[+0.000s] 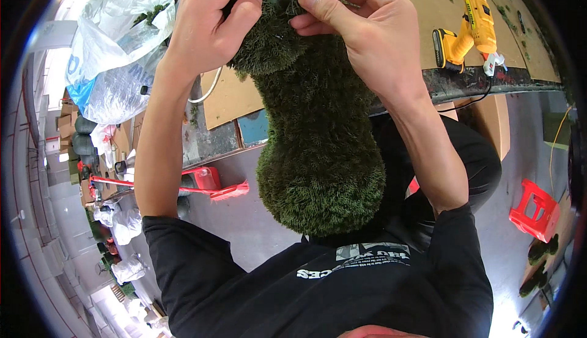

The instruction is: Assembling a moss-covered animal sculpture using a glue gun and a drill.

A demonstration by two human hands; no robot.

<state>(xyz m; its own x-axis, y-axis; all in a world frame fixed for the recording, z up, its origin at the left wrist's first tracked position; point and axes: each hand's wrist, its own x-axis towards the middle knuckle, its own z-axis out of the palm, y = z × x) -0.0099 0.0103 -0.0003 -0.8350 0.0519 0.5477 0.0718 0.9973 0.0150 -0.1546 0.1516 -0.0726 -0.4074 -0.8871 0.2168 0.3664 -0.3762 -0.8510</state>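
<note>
A dark green topiary figure point(318, 124) of artificial foliage runs down the middle of the view, its rounded lower end against my black T-shirt. Near its top, a bulging lobe point(269, 47) of the same foliage sticks out. At the upper left of the figure my left hand point(214, 20) grips the foliage, thumb bent, index finger reaching across to the other hand's fingertips. From the right side my right hand point(379, 32) pinches a bit of foliage between thumb and index finger. Exactly what lies in that pinch is too small to make out.
A yellow cordless drill point(477, 20) rests on the worktable, near a white plug point(492, 63) on a cord. Left of me hangs a clear plastic bag point(116, 56). A red broom point(226, 189) lies beyond my left arm; a red plastic stool point(534, 211) stands at right.
</note>
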